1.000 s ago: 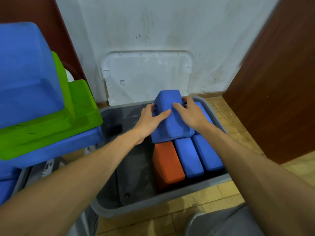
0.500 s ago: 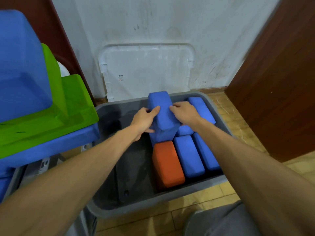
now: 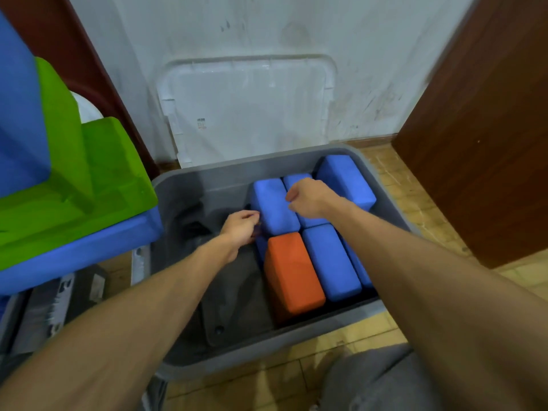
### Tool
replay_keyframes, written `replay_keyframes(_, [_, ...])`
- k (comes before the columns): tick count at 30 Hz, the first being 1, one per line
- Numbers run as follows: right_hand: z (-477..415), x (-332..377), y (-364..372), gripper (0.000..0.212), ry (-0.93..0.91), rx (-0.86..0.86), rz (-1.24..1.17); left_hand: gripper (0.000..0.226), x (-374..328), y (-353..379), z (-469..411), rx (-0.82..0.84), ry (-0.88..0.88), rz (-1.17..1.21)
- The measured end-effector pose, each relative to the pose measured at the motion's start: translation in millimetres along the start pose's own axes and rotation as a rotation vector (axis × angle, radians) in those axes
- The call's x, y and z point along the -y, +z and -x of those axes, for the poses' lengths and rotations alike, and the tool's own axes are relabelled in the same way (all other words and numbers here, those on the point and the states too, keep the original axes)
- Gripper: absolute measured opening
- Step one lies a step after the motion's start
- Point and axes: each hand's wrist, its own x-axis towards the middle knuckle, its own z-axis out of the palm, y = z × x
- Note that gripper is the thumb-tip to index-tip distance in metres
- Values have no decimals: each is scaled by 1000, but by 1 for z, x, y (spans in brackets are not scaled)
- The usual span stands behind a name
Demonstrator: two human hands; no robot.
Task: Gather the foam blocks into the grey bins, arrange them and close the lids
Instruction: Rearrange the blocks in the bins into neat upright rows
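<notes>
A grey bin (image 3: 296, 336) stands on the floor in front of me. Its right half holds an orange foam block (image 3: 292, 271) and several blue foam blocks. One blue block (image 3: 274, 204) lies flat just behind the orange one. My left hand (image 3: 240, 226) is low inside the bin, its loosely curled fingertips touching that block's left side. My right hand (image 3: 311, 197) hovers over the blue blocks in the back row with its fingers loosely curled and nothing in it. The left half of the bin shows bare grey floor.
A white lid (image 3: 246, 111) leans on the wall behind the bin. At the left, large green foam (image 3: 89, 179) and blue foam shapes (image 3: 20, 114) are stacked over another bin. A brown wooden panel (image 3: 480, 129) stands at the right. My knee (image 3: 370, 381) is near the bin's front.
The blue block that both hands held up on end now lies flat in the bin behind the orange block. Both hands have let go of it and drawn apart.
</notes>
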Motion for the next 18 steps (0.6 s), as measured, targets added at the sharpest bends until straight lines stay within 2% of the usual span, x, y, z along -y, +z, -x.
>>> replay_keyframes(6, [10, 19, -11, 30, 10, -95, -98, 23, -36, -25, 26, 100, 93, -205])
replay_keyframes(10, [23, 47, -17, 29, 3, -201, -285, 16, -71, -54, 57, 141, 199, -343])
replay_keyframes(14, [31, 87, -28, 22, -26, -232, -423, 16, -116, -77, 94, 141, 307, -443])
replay_keyframes(18, [42, 131, -58, 11, -24, -238, -665, 17, -167, -103, 139, 126, 436, -476])
